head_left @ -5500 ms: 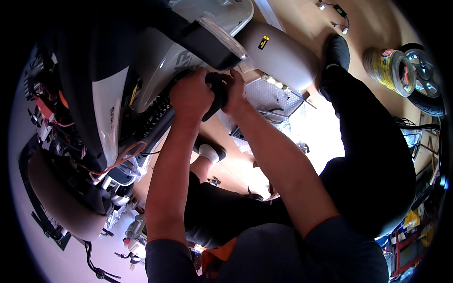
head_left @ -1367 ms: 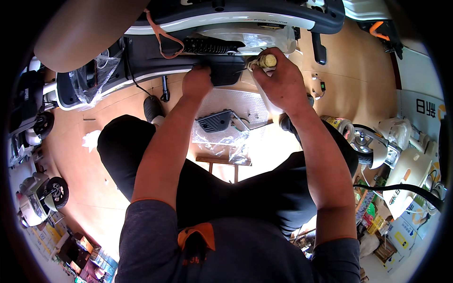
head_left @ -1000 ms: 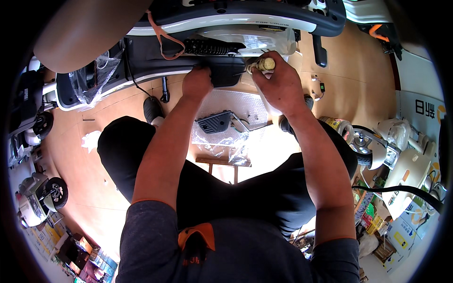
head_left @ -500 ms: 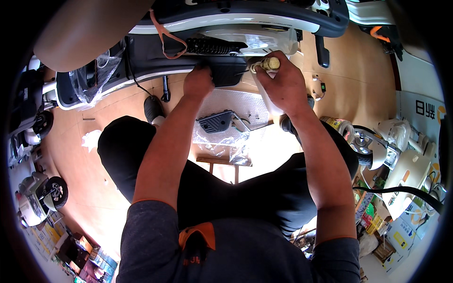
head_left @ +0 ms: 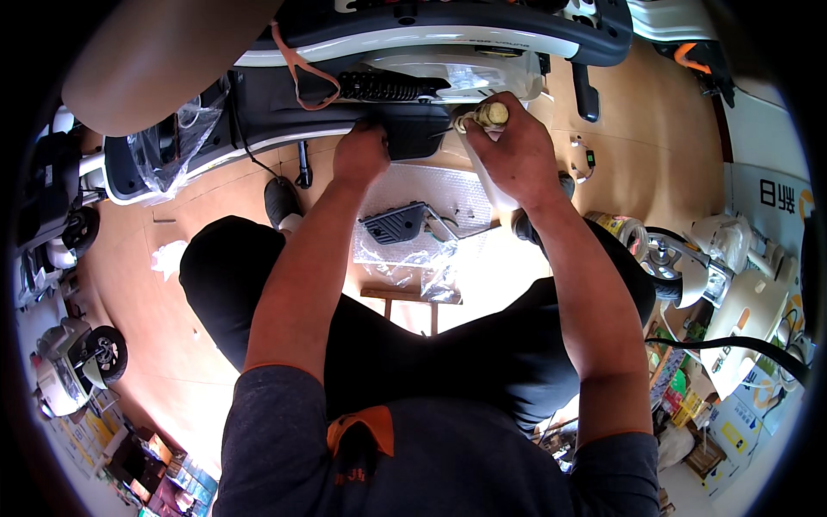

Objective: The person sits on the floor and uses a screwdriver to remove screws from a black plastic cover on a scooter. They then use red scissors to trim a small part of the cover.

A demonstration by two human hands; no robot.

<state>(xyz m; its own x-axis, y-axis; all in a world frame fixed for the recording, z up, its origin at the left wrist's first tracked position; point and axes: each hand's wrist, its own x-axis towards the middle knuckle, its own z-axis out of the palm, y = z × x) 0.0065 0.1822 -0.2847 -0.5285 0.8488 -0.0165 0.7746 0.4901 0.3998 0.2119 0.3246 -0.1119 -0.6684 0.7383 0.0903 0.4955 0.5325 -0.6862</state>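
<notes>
My right hand [head_left: 515,155] is closed round the yellowish handle of a screwdriver [head_left: 492,114]. Its thin dark shaft points left, to the edge of a black ribbed plastic panel [head_left: 417,133] on the side of a scooter [head_left: 345,53]. My left hand [head_left: 362,153] is closed at the panel's left end, its fingertips hidden against the black plastic. Just above the hands lies the scooter's black coil spring shock [head_left: 392,86]. Whether the screwdriver's tip sits in a screw is too small to tell.
Between my feet, a second black ribbed panel [head_left: 396,226] lies on bubble wrap [head_left: 379,185], beside crumpled clear plastic [head_left: 441,280]. An orange strap [head_left: 297,65] hangs from the scooter. A tub [head_left: 624,231] and wheel [head_left: 663,263] stand at right; another scooter [head_left: 65,370] stands left.
The view has shifted very slightly. Both hands stay at the black panel, and the screwdriver's handle looks a little turned in my right hand.
</notes>
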